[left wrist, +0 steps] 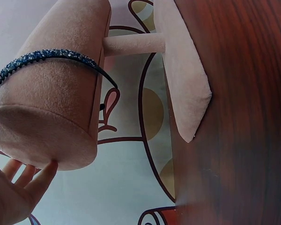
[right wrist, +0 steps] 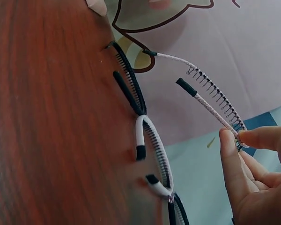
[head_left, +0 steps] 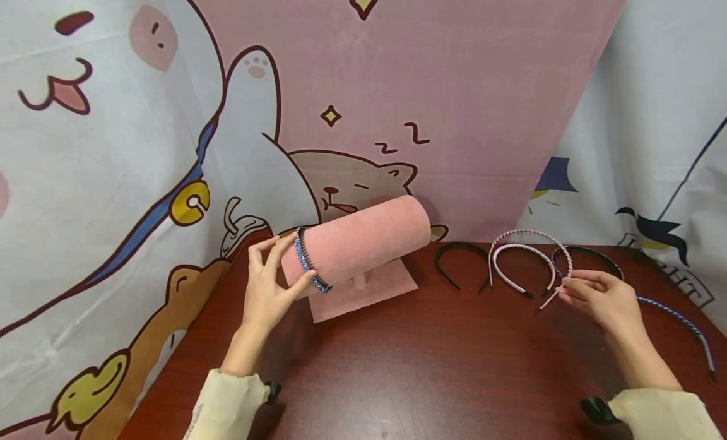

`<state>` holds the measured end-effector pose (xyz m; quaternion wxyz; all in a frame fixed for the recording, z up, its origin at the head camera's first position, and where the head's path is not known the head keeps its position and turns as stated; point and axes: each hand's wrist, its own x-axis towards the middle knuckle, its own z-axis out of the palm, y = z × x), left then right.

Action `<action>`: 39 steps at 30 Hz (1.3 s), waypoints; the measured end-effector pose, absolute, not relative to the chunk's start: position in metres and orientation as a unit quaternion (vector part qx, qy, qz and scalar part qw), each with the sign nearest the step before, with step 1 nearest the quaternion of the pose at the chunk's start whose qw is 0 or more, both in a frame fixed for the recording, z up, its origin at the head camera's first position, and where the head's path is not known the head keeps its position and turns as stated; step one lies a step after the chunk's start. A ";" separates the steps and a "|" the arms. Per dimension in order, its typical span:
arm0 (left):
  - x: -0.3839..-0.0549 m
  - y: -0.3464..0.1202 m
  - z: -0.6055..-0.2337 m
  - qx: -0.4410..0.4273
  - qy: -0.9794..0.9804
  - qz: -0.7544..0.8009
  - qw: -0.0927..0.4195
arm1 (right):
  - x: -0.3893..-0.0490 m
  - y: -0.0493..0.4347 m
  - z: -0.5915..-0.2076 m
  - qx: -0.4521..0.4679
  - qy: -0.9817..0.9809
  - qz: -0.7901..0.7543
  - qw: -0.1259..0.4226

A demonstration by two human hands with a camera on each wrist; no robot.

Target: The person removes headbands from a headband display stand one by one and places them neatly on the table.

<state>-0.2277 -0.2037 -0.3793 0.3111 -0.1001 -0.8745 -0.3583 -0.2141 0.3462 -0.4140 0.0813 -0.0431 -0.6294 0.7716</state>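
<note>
A blue glittery toothed headband point(head_left: 307, 261) sits around the left end of a pink plush cylinder stand point(head_left: 369, 235). My left hand point(head_left: 269, 287) is spread at that end. Its thumb touches the blue headband, and in the left wrist view the fingertips point(left wrist: 49, 168) rest against the stand's end. At the right, my right hand point(head_left: 604, 301) pinches one arm of a thin pale pink headband point(head_left: 528, 231) between thumb and fingers. That headband is raised off the table, as the right wrist view shows, with its teeth point(right wrist: 215, 91) visible.
At the table's back right lie a black headband point(head_left: 461, 244), a thicker pale pink one point(head_left: 525, 248), a dark one point(head_left: 596, 253) and a blue striped one point(head_left: 684, 322). The stand's flat base point(head_left: 341, 301) rests on the brown table point(head_left: 431, 364). Behind hangs a cartoon-print cloth point(head_left: 454, 80).
</note>
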 end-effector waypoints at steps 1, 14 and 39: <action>-0.228 -0.203 -0.379 -0.100 -0.875 -0.359 0.310 | -0.212 0.348 -0.415 -0.043 -0.634 0.768 0.079; -0.228 -0.203 -0.378 -0.103 -0.873 -0.360 0.313 | -0.185 0.383 -0.430 -0.048 -0.726 0.684 0.047; -0.228 -0.203 -0.378 -0.104 -0.874 -0.358 0.313 | -0.176 0.411 -0.452 -0.071 -0.865 0.493 -0.052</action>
